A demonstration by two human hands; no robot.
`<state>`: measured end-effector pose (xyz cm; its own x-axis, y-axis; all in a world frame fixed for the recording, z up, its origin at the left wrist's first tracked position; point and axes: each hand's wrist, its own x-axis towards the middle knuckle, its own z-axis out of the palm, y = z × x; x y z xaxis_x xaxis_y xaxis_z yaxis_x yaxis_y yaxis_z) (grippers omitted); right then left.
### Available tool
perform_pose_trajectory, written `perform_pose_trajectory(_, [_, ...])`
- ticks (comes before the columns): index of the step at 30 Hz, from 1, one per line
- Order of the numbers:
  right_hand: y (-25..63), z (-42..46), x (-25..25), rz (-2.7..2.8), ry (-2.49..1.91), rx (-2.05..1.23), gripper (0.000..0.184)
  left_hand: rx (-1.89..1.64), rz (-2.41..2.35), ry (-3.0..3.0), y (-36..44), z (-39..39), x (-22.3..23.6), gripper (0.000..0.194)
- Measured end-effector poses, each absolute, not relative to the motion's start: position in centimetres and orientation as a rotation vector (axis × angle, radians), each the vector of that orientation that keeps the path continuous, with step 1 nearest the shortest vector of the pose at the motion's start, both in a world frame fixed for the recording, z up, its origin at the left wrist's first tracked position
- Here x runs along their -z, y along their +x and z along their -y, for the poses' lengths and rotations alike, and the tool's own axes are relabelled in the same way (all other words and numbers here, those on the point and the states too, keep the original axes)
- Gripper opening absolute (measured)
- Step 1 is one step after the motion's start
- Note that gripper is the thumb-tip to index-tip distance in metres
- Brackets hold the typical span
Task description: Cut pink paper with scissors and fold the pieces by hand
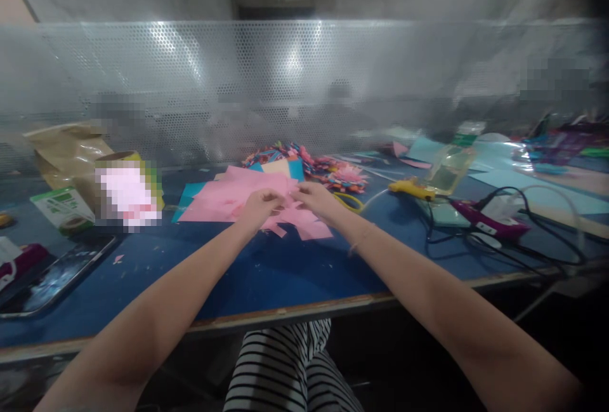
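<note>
Both of my hands are over a pile of pink paper sheets (214, 199) on the blue table. My left hand (261, 206) is closed in a pinch on cut pink paper, its fingertips partly hidden. Close beside it, my right hand (320, 199) also pinches the pink paper, fingers pressed together. Cut pink paper pieces (314, 228) lie under and in front of the fingers. Blue paper (190, 196) shows beneath the pile's left side. Behind the hands is a bundle of colourful paper flowers (345, 176). A yellow loop, perhaps a scissors handle (349, 201), lies by my right hand.
A yellow glue gun (412, 188), clear bottle (451, 161) and purple power strip (492, 220) with trailing cables stand right. Left are a phone (61, 275), green-white box (61, 209) and brown paper bag (69, 152). A perforated metal screen (266, 75) stands behind the table (295, 279).
</note>
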<state>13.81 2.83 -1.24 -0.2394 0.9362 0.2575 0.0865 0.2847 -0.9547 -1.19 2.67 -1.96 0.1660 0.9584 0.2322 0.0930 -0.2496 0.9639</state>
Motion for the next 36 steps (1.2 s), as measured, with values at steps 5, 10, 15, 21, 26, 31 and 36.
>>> perform_pose_trajectory(5, [13.8,-3.0,1.2,1.561,-0.915,-1.135,0.018,-1.200,-1.099,1.636,-1.2,-3.0,2.4,0.007])
perform_pose_trajectory(10, [13.7,-3.0,1.2,1.474,-0.892,-1.171,0.022,-1.204,-1.051,1.592,-1.3,-3.5,2.4,0.011])
perform_pose_trajectory(15, [13.6,-2.8,1.1,1.405,-0.863,-1.172,0.024,-1.225,-1.081,1.712,-1.6,-4.0,2.6,0.013])
perform_pose_trajectory(21, [13.8,-3.3,1.7,1.401,-0.912,-1.150,0.023,-1.405,-1.277,2.049,-1.2,-3.0,2.2,0.014])
perform_pose_trajectory(26, [13.9,-3.4,1.5,1.457,-1.041,-1.060,0.024,-1.380,-1.278,2.222,-0.7,-2.4,2.2,0.020])
perform_pose_trajectory(31, [13.9,-3.1,1.1,1.500,-1.027,-0.998,0.023,-1.319,-1.271,2.206,-0.4,-1.9,1.7,0.021])
perform_pose_trajectory(36, [13.8,-2.8,0.9,1.580,-0.968,-0.952,0.020,-1.256,-1.115,2.056,-0.5,-1.9,1.5,0.024])
